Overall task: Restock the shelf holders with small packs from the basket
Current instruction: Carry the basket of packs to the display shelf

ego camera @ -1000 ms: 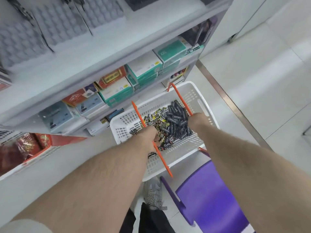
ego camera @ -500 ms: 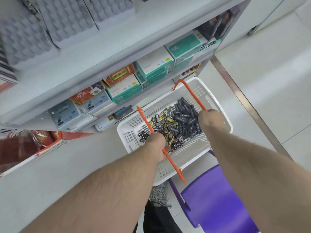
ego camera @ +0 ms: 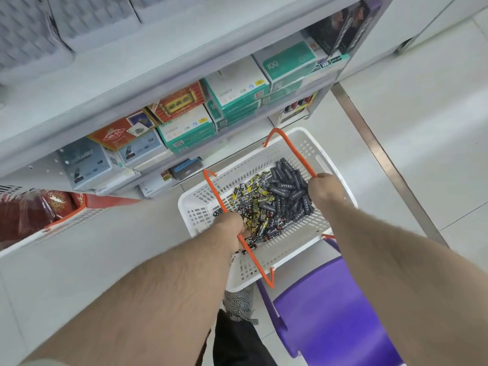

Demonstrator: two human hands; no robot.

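Shelf edge (ego camera: 184, 75) just beside basket (ego camera: 340, 180); L hand (ego camera: 229, 225), R hand (ego camera: 324, 188) grip handles.

A purple plastic chair (ego camera: 332, 313) stood at the lower right of the frame. Teal and white boxes (ego camera: 237, 85) and a red-orange box (ego camera: 113, 133) filled the shelving across the upper middle. A red-trimmed tray (ego camera: 66, 220) of red packets sat at far left.
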